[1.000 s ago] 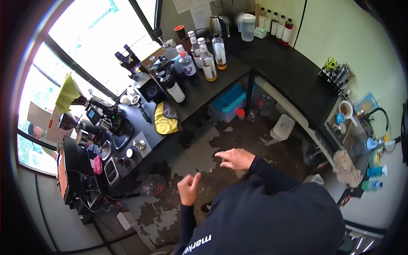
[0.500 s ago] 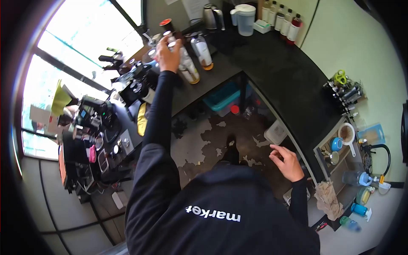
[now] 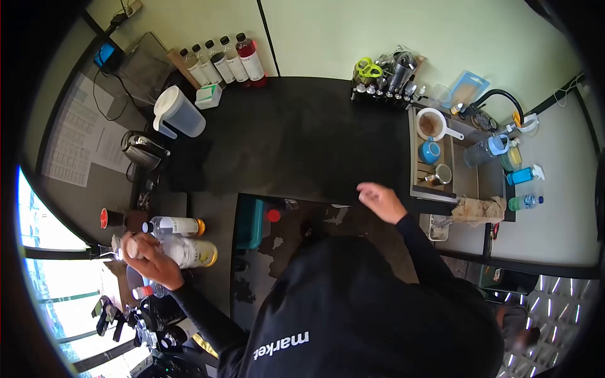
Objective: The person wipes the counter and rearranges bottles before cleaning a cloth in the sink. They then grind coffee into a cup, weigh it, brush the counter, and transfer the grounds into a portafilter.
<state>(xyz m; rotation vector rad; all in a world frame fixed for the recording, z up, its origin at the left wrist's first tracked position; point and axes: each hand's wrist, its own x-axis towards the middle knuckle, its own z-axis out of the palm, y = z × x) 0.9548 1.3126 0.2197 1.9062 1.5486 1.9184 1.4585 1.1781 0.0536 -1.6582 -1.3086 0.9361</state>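
Observation:
My left hand [image 3: 153,259] is at the far left of the head view, its fingers curled round the neck of a clear bottle [image 3: 196,252] with yellow at its base. A second labelled bottle [image 3: 179,226] with amber liquid lies just beyond it in the view. A bottle with a pinkish cap [image 3: 144,292] is close below the hand. My right hand [image 3: 383,202] hovers near the front edge of the dark counter [image 3: 296,142], fingers loosely extended and holding nothing.
A pitcher [image 3: 183,113], kettle [image 3: 145,150] and several bottles [image 3: 222,62] stand at the back left. Scissors [image 3: 368,68] and utensils are at the back. On the right are a sink [image 3: 482,173], blue cup [image 3: 430,151] and cloth [image 3: 478,210]. Another person [image 3: 513,324] is at lower right.
The view has swung toward the right side of the workspace. My left hand is now round the clear bottle's neck. My right hand is now near the counter edge, still open.

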